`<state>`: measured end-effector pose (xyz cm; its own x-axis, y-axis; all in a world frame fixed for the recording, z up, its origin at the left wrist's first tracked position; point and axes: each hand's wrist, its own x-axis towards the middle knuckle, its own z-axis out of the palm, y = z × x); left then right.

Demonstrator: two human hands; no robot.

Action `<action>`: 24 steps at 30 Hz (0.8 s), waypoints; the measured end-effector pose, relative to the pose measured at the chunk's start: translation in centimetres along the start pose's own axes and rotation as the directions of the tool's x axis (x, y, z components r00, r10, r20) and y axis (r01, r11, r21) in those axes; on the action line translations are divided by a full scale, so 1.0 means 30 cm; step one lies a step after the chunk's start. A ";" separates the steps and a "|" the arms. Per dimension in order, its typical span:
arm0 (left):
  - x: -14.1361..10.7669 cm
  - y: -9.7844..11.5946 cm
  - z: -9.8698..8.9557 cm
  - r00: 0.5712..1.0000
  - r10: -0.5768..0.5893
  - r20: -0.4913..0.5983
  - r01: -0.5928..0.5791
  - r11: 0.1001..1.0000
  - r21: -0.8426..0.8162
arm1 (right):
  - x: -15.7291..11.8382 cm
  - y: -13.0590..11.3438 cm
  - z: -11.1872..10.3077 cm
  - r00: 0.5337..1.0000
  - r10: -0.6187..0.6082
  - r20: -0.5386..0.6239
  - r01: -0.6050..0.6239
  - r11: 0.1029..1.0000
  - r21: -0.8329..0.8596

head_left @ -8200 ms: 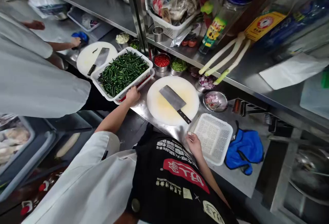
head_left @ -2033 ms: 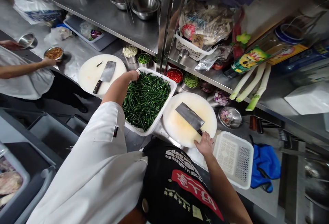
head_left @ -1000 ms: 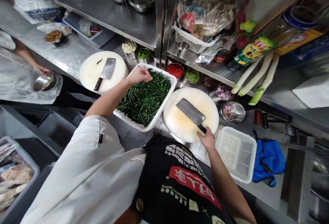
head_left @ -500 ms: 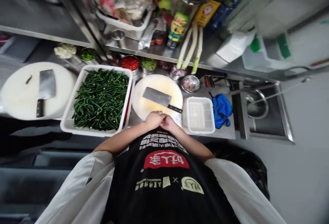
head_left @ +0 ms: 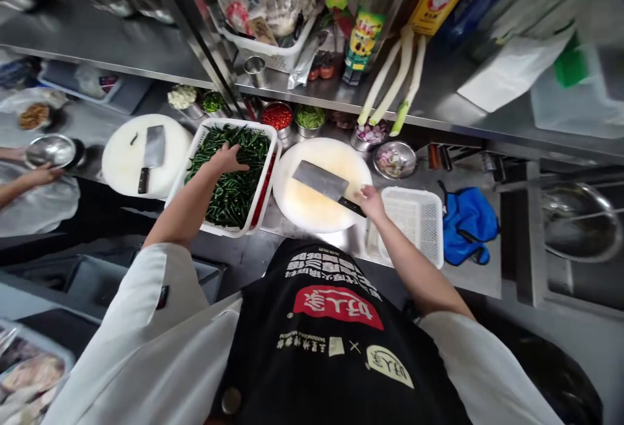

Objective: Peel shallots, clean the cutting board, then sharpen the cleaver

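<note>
My left hand (head_left: 227, 160) is over the green chilies (head_left: 227, 194) heaped in a white plastic basket (head_left: 208, 229), its fingers spread. Whether the fingertips touch the chilies I cannot tell. On the right, my right hand (head_left: 371, 203) is beside the black handle of a cleaver (head_left: 322, 180), fingers apart and not wrapped round it. The cleaver lies flat on a round white cutting board (head_left: 312, 217), its blade pointing to the far left.
Left of the basket, a second board (head_left: 121, 171) carries another cleaver (head_left: 155, 147). Bowls of chopped red pepper (head_left: 277, 115) and onion (head_left: 371, 131) line the back beneath a steel shelf (head_left: 439, 110). A white basket (head_left: 414, 217) and blue cloth (head_left: 470, 223) lie right. Far left, a co-worker's hands hold a metal bowl (head_left: 51, 151).
My hands have parted from their clasp at the apron. The left went out over the chilies, the right to the cleaver handle. The view has shifted left, bringing a co-worker's arms into sight.
</note>
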<state>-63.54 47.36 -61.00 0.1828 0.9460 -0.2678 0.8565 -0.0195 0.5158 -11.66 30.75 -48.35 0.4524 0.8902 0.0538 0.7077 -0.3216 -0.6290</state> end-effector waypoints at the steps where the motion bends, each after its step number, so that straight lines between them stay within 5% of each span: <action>1: 0.017 -0.002 0.013 0.999 -0.006 0.044 0.005 1.000 0.026 | -0.057 0.032 0.038 0.992 -0.100 0.072 0.111 0.980 -0.167; 4: 0.037 0.020 0.063 0.995 -0.010 0.095 0.003 0.997 0.075 | -0.176 0.098 0.127 0.948 -0.222 0.228 0.310 0.809 -0.499; 8: 0.043 0.043 0.095 0.996 0.015 0.091 -0.023 0.996 0.090 | -0.211 0.146 0.187 0.936 -0.304 0.178 0.343 0.669 -0.659; 15: 0.062 0.076 0.122 0.992 -0.075 0.101 0.071 0.996 0.045 | -0.217 0.190 0.199 0.908 -0.364 0.205 0.394 0.582 -0.712; 19: 0.050 0.073 0.130 0.999 -0.037 -0.033 0.037 0.999 0.007 | -0.217 0.174 0.193 0.910 -0.356 0.212 0.390 0.559 -0.732; 24: 0.059 0.068 0.107 1.000 -0.029 -0.011 0.029 0.999 0.043 | -0.204 0.125 0.184 0.937 -0.275 0.214 0.335 0.543 -0.770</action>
<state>-59.92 47.97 -63.03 0.1529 0.9497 -0.2734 0.8813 -0.0059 0.4725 -14.75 25.89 -55.31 0.1136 0.9918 0.0577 0.9537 -0.1251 0.2735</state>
